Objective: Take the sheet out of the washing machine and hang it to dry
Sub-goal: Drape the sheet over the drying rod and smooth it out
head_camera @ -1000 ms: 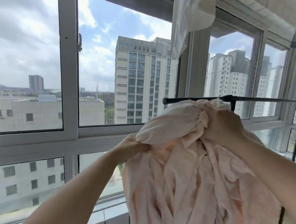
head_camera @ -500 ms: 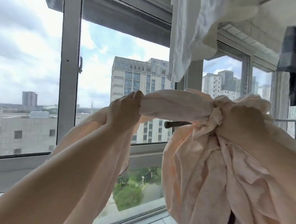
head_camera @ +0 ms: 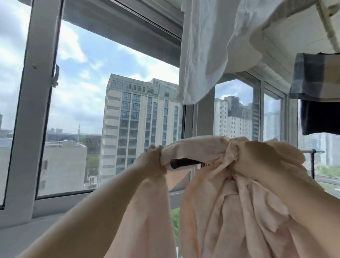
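A crumpled pale pink sheet (head_camera: 232,213) fills the lower middle and right of the head view. My left hand (head_camera: 152,161) grips a twisted edge of it at the left. My right hand (head_camera: 262,160) is closed on a bunched part further right. Between the hands a band of the sheet stretches just above the black end of a drying rail (head_camera: 183,163). The rail runs right behind the cloth and shows again at the far right. One fold hangs down under my left forearm.
White laundry (head_camera: 210,46) hangs overhead at the upper right, with a grey checked cloth (head_camera: 317,77) and a dark garment (head_camera: 323,117) beside it. Window frames (head_camera: 35,114) and a sill stand straight ahead. High-rise buildings lie beyond the glass.
Both hands have lifted the sheet from below the rail up to its level. My left hand pulled an edge out to the left, past the rail's end. My view tilted upward.
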